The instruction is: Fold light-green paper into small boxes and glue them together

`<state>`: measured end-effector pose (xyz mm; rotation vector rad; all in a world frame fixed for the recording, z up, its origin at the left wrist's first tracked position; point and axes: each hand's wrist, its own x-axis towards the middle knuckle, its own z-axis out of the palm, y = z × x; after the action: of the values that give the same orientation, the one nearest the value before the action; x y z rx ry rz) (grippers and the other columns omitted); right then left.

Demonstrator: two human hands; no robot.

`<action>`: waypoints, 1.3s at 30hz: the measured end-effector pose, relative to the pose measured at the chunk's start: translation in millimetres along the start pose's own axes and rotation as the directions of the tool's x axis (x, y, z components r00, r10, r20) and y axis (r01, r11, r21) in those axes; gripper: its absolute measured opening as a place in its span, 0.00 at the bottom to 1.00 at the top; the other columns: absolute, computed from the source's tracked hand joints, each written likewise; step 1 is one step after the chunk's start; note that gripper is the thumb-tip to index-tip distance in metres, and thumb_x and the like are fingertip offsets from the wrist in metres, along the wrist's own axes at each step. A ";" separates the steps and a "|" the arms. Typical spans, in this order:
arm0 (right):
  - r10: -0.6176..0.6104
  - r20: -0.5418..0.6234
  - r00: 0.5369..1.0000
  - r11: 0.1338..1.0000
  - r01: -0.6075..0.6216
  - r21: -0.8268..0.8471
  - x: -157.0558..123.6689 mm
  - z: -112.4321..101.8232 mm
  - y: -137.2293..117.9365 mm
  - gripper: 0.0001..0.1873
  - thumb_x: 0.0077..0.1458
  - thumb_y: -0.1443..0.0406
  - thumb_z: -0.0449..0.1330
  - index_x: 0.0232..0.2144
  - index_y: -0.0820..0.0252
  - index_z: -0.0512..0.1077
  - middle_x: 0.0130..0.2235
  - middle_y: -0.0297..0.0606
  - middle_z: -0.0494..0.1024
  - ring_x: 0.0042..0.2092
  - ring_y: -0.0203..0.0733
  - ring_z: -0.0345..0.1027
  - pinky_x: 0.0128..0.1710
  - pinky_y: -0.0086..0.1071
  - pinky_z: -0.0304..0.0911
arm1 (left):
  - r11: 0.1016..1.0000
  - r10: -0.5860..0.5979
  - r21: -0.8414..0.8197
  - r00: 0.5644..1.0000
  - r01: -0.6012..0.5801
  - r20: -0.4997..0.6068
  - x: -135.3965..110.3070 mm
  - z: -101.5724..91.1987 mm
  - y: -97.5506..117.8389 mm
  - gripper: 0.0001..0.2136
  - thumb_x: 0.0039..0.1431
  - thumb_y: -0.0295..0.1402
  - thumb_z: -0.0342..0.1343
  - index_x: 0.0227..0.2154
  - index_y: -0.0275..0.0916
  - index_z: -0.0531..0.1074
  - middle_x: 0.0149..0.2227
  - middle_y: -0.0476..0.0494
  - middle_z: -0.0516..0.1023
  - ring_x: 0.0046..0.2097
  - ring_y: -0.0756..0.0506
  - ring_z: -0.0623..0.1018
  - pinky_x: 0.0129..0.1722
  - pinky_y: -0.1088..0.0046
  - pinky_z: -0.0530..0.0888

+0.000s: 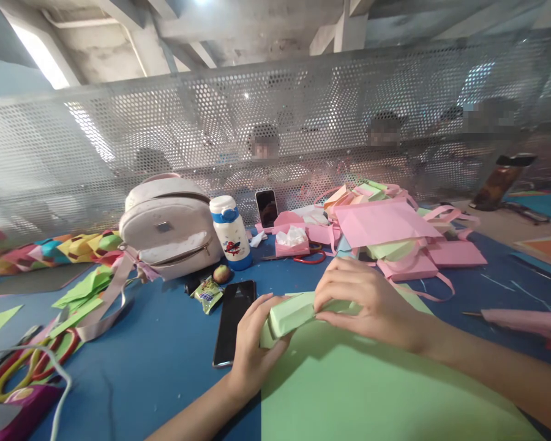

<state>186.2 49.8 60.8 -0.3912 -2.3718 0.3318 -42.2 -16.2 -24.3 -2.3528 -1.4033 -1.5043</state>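
Note:
A long, folded piece of light green paper [294, 313] is held up between my two hands, over a large green sheet [349, 392] on the table. My left hand [259, 340] grips its left end, thumb below and fingers behind. At its right part, my right hand [351, 300] pinches the paper with thumb and fingertips, hiding some of that end. Just left of my left hand lies a dark phone [234, 321].
A white backpack [168, 226], a white and blue bottle [230, 233] and a pink tissue box [291, 245] stand at the back. Pink paper pieces [390, 223] pile up behind my right hand. Scissors [64, 352] and a white cable [62, 392] lie at left.

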 end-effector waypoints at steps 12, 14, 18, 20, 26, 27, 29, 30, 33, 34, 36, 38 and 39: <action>0.380 0.333 0.863 0.774 -0.494 0.396 1.0 13.2 2.1 0.04 0.53 0.62 0.67 0.30 0.57 0.79 0.34 0.34 0.77 0.40 0.41 0.67 0.43 0.33 0.60 | 0.998 0.049 -0.039 0.998 -0.050 -0.030 2.3 -2.7 -0.9 0.27 0.59 0.20 0.50 0.61 0.43 0.59 0.57 0.38 0.72 0.61 0.40 0.69 0.64 0.52 0.61; 0.424 0.388 0.818 0.681 -0.571 0.459 1.1 19.2 2.1 0.08 0.53 0.60 0.66 0.29 0.59 0.78 0.32 0.33 0.75 0.36 0.39 0.64 0.39 0.32 0.59 | 0.998 0.044 -0.037 0.999 -0.045 -0.025 3.3 -2.5 -1.1 0.27 0.59 0.19 0.50 0.61 0.44 0.59 0.57 0.38 0.72 0.61 0.40 0.69 0.64 0.51 0.60; 0.491 0.476 0.730 0.411 -0.675 0.612 0.0 31.6 -0.3 0.16 0.48 0.54 0.69 0.26 0.62 0.76 0.25 0.30 0.69 0.29 0.33 0.58 0.30 0.28 0.53 | 0.999 0.024 -0.043 1.000 -0.024 -0.001 3.2 -1.5 -1.6 0.29 0.59 0.19 0.50 0.62 0.45 0.58 0.59 0.37 0.69 0.62 0.38 0.67 0.63 0.49 0.61; 0.505 0.495 0.707 0.301 -0.681 0.667 -1.6 36.1 -2.0 0.18 0.44 0.53 0.71 0.25 0.63 0.75 0.25 0.30 0.69 0.29 0.33 0.59 0.29 0.27 0.53 | 0.999 0.004 -0.037 1.000 -0.003 0.010 2.6 -0.9 -2.1 0.30 0.59 0.19 0.49 0.63 0.45 0.58 0.60 0.37 0.67 0.62 0.38 0.66 0.63 0.49 0.61; 0.567 0.531 0.630 0.088 -0.687 0.721 -7.5 44.5 -4.7 0.20 0.39 0.53 0.74 0.26 0.64 0.76 0.27 0.33 0.73 0.29 0.34 0.63 0.29 0.27 0.57 | 1.000 -0.010 -0.024 0.999 0.011 0.036 1.6 -0.1 -4.3 0.31 0.61 0.21 0.50 0.65 0.49 0.56 0.60 0.38 0.66 0.62 0.38 0.66 0.63 0.49 0.61; 0.573 0.534 0.622 0.074 -0.688 0.722 -7.9 45.5 -5.2 0.21 0.38 0.53 0.74 0.26 0.64 0.76 0.26 0.33 0.73 0.29 0.34 0.64 0.29 0.27 0.58 | 0.999 -0.017 -0.026 0.999 0.018 0.044 1.7 0.0 -4.0 0.31 0.61 0.21 0.50 0.65 0.49 0.56 0.60 0.38 0.66 0.62 0.38 0.65 0.63 0.50 0.61; 0.579 0.541 0.610 0.054 -0.691 0.721 -8.0 47.0 -6.7 0.21 0.37 0.53 0.75 0.26 0.65 0.77 0.27 0.34 0.75 0.29 0.35 0.65 0.29 0.28 0.59 | 0.998 -0.044 -0.032 0.998 0.046 0.051 2.3 0.2 -2.4 0.30 0.62 0.21 0.50 0.65 0.49 0.56 0.61 0.38 0.64 0.62 0.38 0.65 0.62 0.51 0.62; 0.585 0.541 0.605 0.044 -0.689 0.723 -7.7 47.5 -7.7 0.22 0.36 0.53 0.75 0.26 0.65 0.77 0.27 0.35 0.76 0.29 0.36 0.66 0.30 0.28 0.60 | 0.997 -0.063 -0.036 0.997 0.065 0.046 2.8 0.4 -1.1 0.30 0.62 0.22 0.50 0.65 0.49 0.55 0.61 0.38 0.63 0.62 0.38 0.65 0.61 0.53 0.63; 0.620 0.516 0.591 0.021 -0.670 0.742 -6.8 48.3 -9.9 0.22 0.35 0.53 0.75 0.26 0.64 0.77 0.26 0.34 0.76 0.29 0.36 0.67 0.30 0.29 0.60 | 0.989 -0.143 -0.051 0.989 0.141 -0.040 3.9 1.7 3.5 0.27 0.61 0.24 0.53 0.62 0.46 0.58 0.59 0.38 0.64 0.61 0.38 0.65 0.59 0.56 0.65; 0.631 0.510 0.585 0.012 -0.664 0.747 -6.6 48.4 -10.2 0.22 0.35 0.53 0.75 0.25 0.63 0.76 0.26 0.33 0.75 0.28 0.35 0.67 0.30 0.28 0.60 | 0.984 -0.175 -0.059 0.982 0.170 -0.078 4.0 2.4 4.8 0.25 0.60 0.25 0.54 0.59 0.45 0.60 0.57 0.38 0.64 0.61 0.38 0.65 0.59 0.57 0.66; 0.639 0.503 0.582 0.004 -0.657 0.754 -6.8 49.1 -10.4 0.22 0.37 0.53 0.75 0.26 0.63 0.76 0.27 0.33 0.75 0.28 0.35 0.67 0.30 0.28 0.60 | 0.968 -0.246 -0.091 0.960 0.236 -0.134 3.8 4.3 6.7 0.20 0.58 0.26 0.57 0.53 0.43 0.63 0.52 0.40 0.66 0.56 0.39 0.68 0.56 0.59 0.67; 0.634 0.500 0.590 0.012 -0.654 0.757 -7.3 50.3 -10.3 0.22 0.38 0.52 0.74 0.29 0.63 0.78 0.29 0.34 0.77 0.30 0.36 0.68 0.32 0.29 0.61 | 0.934 -0.344 -0.151 0.928 0.323 -0.143 3.0 6.7 7.5 0.15 0.57 0.27 0.58 0.46 0.42 0.64 0.45 0.43 0.67 0.49 0.42 0.70 0.51 0.62 0.69; 0.630 0.496 0.598 0.022 -0.651 0.759 -7.5 51.0 -10.3 0.22 0.40 0.52 0.74 0.31 0.63 0.78 0.31 0.36 0.77 0.31 0.37 0.69 0.33 0.30 0.62 | 0.911 -0.395 -0.190 0.908 0.366 -0.141 2.4 8.0 7.8 0.13 0.56 0.27 0.59 0.42 0.42 0.64 0.41 0.46 0.67 0.45 0.43 0.71 0.48 0.65 0.70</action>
<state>154.9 31.0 22.9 -0.8889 -1.4091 2.0041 -30.8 -15.6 -23.6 -2.0345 -1.8391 -1.9324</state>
